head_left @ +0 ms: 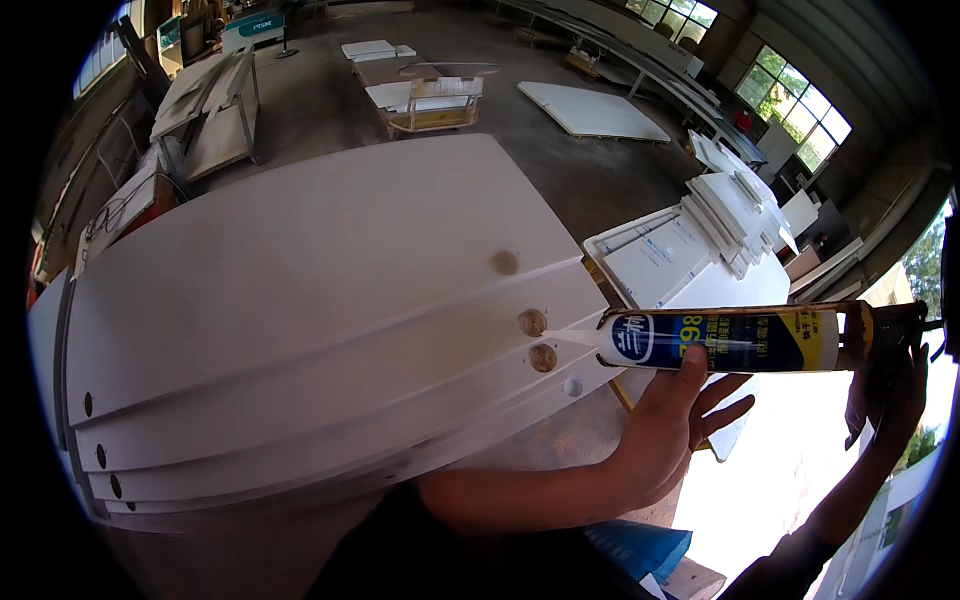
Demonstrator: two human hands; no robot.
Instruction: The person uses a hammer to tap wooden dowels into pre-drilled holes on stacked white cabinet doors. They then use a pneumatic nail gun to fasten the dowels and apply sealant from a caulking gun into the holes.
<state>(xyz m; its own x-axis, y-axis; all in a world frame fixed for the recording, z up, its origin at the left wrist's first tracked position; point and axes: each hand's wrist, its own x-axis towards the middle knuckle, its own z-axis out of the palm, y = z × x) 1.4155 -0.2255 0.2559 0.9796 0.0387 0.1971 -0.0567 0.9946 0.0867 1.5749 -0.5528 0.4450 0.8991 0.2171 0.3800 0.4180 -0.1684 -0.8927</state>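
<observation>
A sealant cartridge (720,340) with a blue and yellow label lies in a dark caulking gun (854,335). My right hand (900,395) is closed around the gun's handle end, partly lost in shadow. My left hand (665,425) is beneath the cartridge, its thumb against the label and its fingers spread loosely below. The pale nozzle (572,336) points left, its tip by a brown round hole (532,322) in a white panel (300,270). Another brown round hole (542,358) is on the stepped layer just below. A white round spot (572,387) shows lower still.
The stacked white panels have dark holes (101,456) along their left ends too. White boards (660,255) are piled at right, beyond the stack. A cart (435,105) and a low board (595,110) stand farther off. A blue plastic sheet (640,548) lies near my left forearm.
</observation>
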